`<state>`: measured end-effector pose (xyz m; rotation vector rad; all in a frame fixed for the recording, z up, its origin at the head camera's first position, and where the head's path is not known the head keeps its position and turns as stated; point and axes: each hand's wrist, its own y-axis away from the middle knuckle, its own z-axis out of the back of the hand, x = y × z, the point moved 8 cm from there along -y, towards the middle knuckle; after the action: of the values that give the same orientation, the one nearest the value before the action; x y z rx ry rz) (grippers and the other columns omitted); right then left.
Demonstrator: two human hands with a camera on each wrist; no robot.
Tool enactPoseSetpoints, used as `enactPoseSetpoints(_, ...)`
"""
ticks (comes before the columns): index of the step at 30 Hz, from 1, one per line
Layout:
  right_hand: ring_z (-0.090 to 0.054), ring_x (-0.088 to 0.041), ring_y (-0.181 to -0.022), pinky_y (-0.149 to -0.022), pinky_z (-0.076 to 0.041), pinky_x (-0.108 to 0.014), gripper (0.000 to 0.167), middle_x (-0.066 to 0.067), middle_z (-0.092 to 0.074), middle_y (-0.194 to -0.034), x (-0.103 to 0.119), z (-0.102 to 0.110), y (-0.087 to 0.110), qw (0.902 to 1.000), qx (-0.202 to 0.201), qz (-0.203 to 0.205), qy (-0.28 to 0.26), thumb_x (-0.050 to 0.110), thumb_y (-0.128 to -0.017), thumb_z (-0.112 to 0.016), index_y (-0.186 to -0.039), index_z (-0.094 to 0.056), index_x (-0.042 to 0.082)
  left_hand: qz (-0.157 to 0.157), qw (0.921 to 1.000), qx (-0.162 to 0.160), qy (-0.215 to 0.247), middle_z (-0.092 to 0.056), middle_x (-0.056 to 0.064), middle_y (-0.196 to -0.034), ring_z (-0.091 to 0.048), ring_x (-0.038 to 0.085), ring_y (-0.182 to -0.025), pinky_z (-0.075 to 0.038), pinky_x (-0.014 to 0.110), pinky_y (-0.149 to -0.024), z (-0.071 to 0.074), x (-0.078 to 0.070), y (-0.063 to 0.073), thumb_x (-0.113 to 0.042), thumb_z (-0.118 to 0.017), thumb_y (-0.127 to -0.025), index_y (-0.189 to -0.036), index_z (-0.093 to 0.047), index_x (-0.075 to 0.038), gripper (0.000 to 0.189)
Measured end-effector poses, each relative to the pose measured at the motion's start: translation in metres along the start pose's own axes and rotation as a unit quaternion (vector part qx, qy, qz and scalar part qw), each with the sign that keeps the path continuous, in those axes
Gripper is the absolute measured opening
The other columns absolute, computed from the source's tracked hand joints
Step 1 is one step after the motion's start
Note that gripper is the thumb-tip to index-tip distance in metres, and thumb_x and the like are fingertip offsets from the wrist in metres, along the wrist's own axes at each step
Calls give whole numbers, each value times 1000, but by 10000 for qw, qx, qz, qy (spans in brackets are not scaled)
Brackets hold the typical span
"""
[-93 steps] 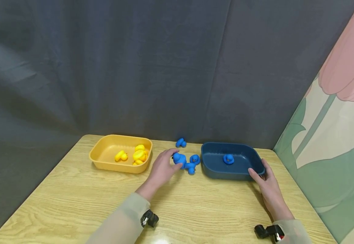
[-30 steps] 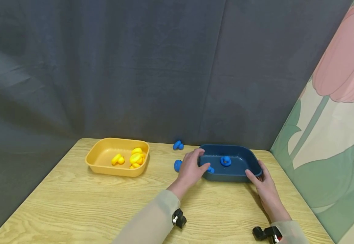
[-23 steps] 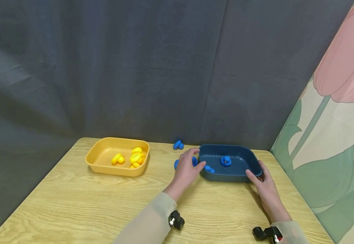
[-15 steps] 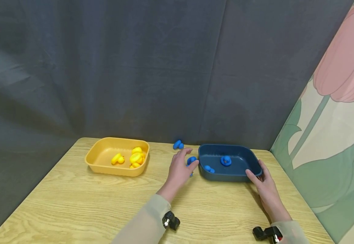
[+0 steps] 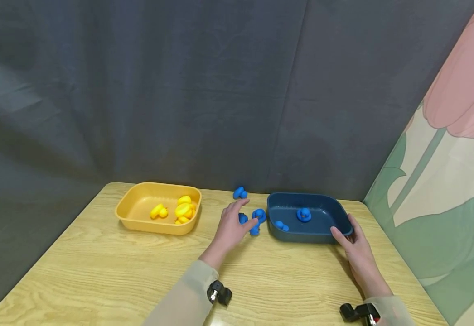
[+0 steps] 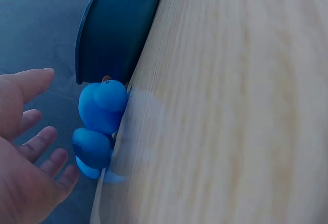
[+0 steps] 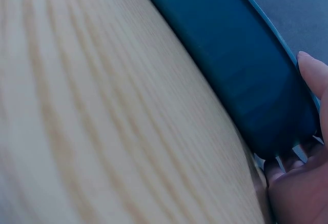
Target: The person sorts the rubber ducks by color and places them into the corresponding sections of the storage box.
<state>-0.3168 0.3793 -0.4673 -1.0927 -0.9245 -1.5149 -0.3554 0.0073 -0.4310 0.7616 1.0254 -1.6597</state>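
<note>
My left hand [image 5: 229,228], thumb and fingers spread, hovers at the left of a cluster of blue rubber ducks on the table. One blue duck [image 5: 259,215] lies by the dark blue tub, another duck [image 5: 255,230] in front of it; a third duck [image 5: 243,218] is partly covered by the hand. In the left wrist view, a gap shows between the fingers and the nearest blue duck [image 6: 93,149]. My right hand [image 5: 359,249] grips the right front corner of the dark blue tub [image 5: 308,237], thumb at the rim. Inside that tub are two blue ducks [image 5: 304,214].
A yellow tub [image 5: 151,224] holding several yellow ducks [image 5: 185,209] stands at the left. Farther back, near the table's rear edge, lies another blue duck [image 5: 240,193]. A grey curtain [image 5: 204,99] hangs behind, and a flower-patterned wall [image 5: 457,199] borders the right side.
My left hand reached to the dark blue tub, let go of a blue duck at its left front, then drew back left to the remaining ducks. The right hand has kept its grip.
</note>
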Motion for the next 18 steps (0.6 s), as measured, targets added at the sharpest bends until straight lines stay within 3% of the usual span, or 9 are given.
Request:
enactPoseSetpoints(13, -1, -34, -169, -134, -13, -53, 97, -7, 7, -184, 0, 0, -2, 10000, 36, 19, -3, 38, -114, -64, -178, 9, 25, 332, 9994, 106, -85, -55, 17, -161, -44, 45, -151, -40, 60, -124, 2, 24, -3, -22, -82, -103, -159, -58, -8, 62)
enactPoseSetpoints(18, -2, -34, -169, -133, -13, -52, 97, -7, 7, -184, 0, 1, -2, 10000, 28, 22, 8, 38, -114, -64, -178, 9, 26, 305, 9992, 92, -227, -57, 20, -157, -48, 46, -147, -42, 60, -122, 2, 29, -5, -19, -83, -102, -156, -60, -7, 61)
